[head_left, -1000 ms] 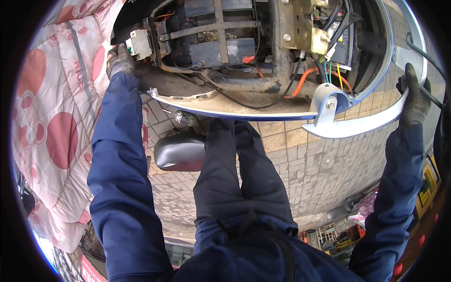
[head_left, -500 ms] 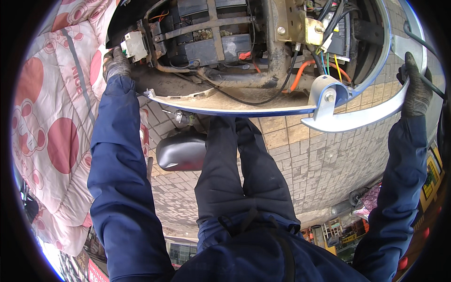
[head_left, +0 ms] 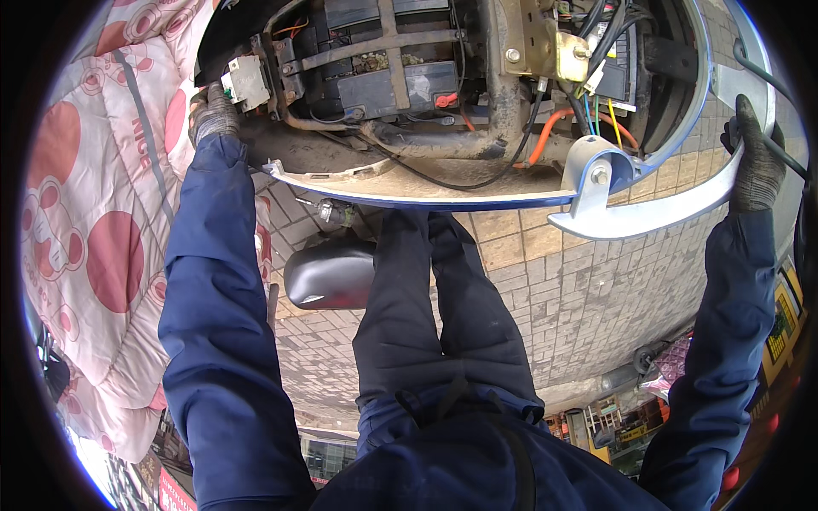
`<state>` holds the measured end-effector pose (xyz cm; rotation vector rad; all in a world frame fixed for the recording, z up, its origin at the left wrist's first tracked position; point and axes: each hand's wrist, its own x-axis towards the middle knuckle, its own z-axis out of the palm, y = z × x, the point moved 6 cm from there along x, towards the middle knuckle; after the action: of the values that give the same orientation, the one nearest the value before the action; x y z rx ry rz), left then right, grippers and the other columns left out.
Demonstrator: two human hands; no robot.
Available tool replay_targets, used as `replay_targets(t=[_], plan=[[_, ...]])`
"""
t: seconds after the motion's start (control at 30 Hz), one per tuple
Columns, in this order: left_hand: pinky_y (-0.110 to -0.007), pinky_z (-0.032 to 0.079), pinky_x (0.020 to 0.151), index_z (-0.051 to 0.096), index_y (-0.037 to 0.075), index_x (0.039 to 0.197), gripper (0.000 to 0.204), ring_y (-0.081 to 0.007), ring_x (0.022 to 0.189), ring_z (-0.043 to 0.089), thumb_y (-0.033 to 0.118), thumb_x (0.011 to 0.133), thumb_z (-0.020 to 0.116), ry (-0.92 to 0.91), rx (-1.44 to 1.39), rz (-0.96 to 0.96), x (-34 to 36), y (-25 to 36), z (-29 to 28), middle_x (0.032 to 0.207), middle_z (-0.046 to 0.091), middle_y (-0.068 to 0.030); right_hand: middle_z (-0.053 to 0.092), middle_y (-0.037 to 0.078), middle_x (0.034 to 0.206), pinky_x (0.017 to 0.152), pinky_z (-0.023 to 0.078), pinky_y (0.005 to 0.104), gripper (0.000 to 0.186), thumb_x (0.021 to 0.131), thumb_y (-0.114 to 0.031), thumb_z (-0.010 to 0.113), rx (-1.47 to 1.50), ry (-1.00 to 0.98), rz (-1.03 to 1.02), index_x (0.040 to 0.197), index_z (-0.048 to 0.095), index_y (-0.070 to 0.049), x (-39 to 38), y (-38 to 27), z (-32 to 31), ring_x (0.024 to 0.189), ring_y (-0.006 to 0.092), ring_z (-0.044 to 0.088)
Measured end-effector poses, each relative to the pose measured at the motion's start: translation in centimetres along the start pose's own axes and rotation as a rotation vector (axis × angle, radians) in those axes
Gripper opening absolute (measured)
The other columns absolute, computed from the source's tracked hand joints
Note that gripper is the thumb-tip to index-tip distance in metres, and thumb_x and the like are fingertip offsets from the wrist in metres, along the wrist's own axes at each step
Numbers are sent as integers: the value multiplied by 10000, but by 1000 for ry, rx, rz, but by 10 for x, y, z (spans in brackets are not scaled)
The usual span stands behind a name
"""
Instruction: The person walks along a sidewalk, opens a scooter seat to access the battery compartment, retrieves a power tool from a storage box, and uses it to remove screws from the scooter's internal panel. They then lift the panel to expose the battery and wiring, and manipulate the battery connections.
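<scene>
An electric scooter's opened body fills the upper middle, its batteries (head_left: 396, 85) strapped under a dirty metal frame. My left hand (head_left: 213, 117), in a dark grey knit glove, is closed at the front end of the opening, beside a white plastic box (head_left: 245, 83). What its curled fingers hold is hidden. On the right, my right hand (head_left: 757, 162), gloved as well, is wrapped around the silver grab rail (head_left: 665, 213) at the scooter's rear. A bolt fixes that rail to the blue-edged body panel (head_left: 443, 204).
A pink-and-white quilted cover (head_left: 111, 247) hangs at the left. Below the body are a black rounded case (head_left: 331, 274) and a small metal fitting (head_left: 335, 211). Orange cables (head_left: 545, 136) and other wires run through the rear. Paving bricks (head_left: 588, 281) cover the ground around my legs.
The scooter body has shifted very slightly in the picture. Both hands keep their places.
</scene>
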<state>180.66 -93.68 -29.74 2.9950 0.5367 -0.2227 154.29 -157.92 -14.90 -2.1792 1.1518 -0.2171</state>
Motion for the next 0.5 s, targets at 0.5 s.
replay_targets(t=[0.5], plan=[[-395, 382, 927, 558, 99, 1136, 500, -323, 1070, 529, 476, 837, 425, -57, -17, 1, 4, -5, 6, 1128, 571, -170, 592, 59, 693, 613, 514, 260, 396, 681, -332, 757, 26, 31, 9, 884, 616, -23, -1, -1, 0, 593, 141, 589]])
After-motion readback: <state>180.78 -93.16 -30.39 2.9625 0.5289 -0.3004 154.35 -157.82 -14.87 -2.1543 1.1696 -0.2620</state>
